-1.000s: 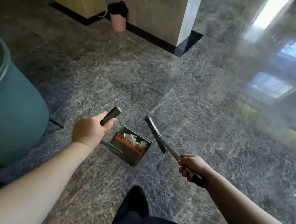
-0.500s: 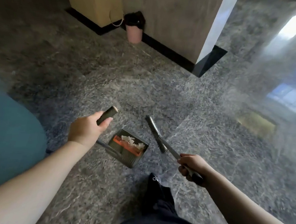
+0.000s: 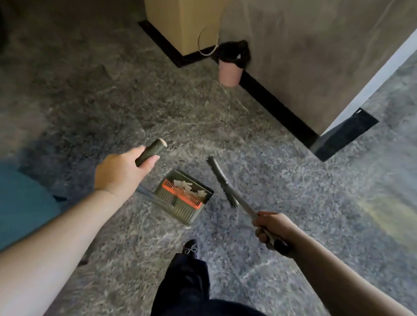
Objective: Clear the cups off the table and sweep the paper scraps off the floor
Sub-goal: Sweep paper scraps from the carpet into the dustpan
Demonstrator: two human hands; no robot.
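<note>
We read this as a lobby or hallway of a public or commercial building. Polished grey stone floor (image 3: 231, 124), glossy with window reflections at right. A broad column (image 3: 314, 53) with black skirting. A small pink waste bin (image 3: 229, 74), black-lined, stands against the column's base.

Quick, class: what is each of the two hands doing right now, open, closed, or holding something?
Left hand: closed round the dustpan handle; the dustpan holds paper scraps.
Right hand: closed round the broom handle.
</note>
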